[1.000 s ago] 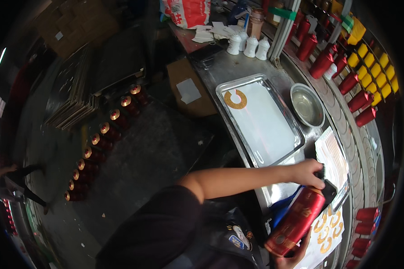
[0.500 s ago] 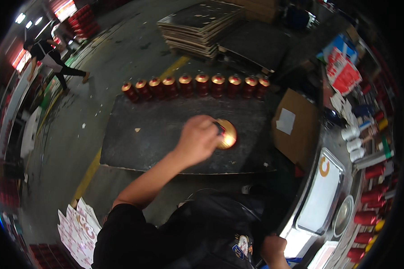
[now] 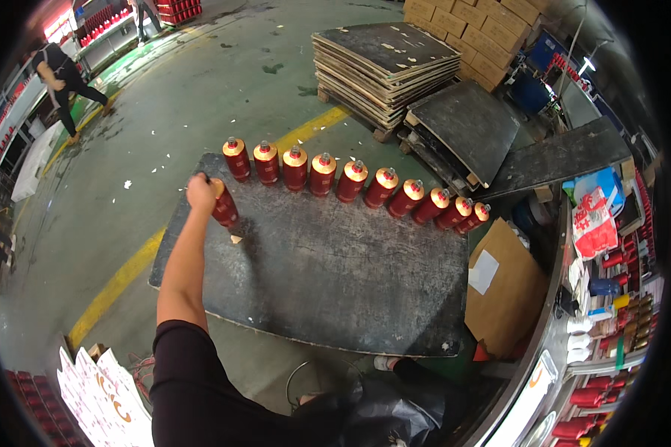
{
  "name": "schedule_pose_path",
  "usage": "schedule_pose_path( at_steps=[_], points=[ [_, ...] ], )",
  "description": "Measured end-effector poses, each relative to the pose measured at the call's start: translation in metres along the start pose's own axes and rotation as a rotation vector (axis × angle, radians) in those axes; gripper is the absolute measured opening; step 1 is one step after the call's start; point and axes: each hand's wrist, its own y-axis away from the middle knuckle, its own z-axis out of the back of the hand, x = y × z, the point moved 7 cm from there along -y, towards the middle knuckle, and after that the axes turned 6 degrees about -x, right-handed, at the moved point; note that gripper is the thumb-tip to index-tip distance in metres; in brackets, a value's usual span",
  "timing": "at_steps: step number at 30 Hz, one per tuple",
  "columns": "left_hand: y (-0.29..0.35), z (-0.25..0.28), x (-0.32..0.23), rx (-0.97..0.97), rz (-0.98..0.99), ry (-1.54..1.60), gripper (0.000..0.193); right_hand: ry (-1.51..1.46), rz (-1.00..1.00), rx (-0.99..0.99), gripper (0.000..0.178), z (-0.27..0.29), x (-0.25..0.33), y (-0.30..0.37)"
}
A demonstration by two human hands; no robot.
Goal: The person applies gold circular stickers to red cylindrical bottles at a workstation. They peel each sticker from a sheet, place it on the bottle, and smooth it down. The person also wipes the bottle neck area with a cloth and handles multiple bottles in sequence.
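My left hand [image 3: 199, 191] reaches out over the far left part of the dark board table [image 3: 328, 276]. Its fingers are closed round the top of a red bottle [image 3: 226, 208] with a gold shoulder, which leans slightly. Just beyond it, a curved row of several like red bottles [image 3: 322, 176] stands upright along the far edge, each with a gold shoulder and a clear-looking neck. A small pale scrap [image 3: 236, 239] lies by the held bottle's base. My right hand is out of view.
Stacked dark boards [image 3: 384, 56] stand on the floor beyond the table. A brown cardboard sheet [image 3: 508, 298] leans at the right, beside a bench with a tray [image 3: 525, 395] and shelves of red bottles [image 3: 596, 395]. Patterned white cartons [image 3: 104, 402] sit at lower left. A person [image 3: 63, 78] walks far left.
My left hand has carried the bottle from mid-table to the far left, beside the row's left end. My right hand has left the view. The view has shifted.
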Motion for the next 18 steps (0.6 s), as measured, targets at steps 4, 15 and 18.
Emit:
schedule_pose_path(
  at_steps=[4, 15, 18],
  points=[
    [-0.069, -0.036, 0.046, -0.170, 0.118, -0.004, 0.021, -0.006, -0.049, -0.036, 0.032, 0.031, 0.010, -0.036],
    [-0.144, -0.118, 0.089, -0.333, 0.073, 0.033, 0.028, 0.059, -0.161, 0.028, 0.032, 0.049, 0.018, -0.075],
    [-0.161, -0.124, 0.085, -0.299, 0.006, -0.017, 0.027, 0.061, -0.178, 0.042, 0.032, 0.048, 0.017, -0.075]
  ],
)
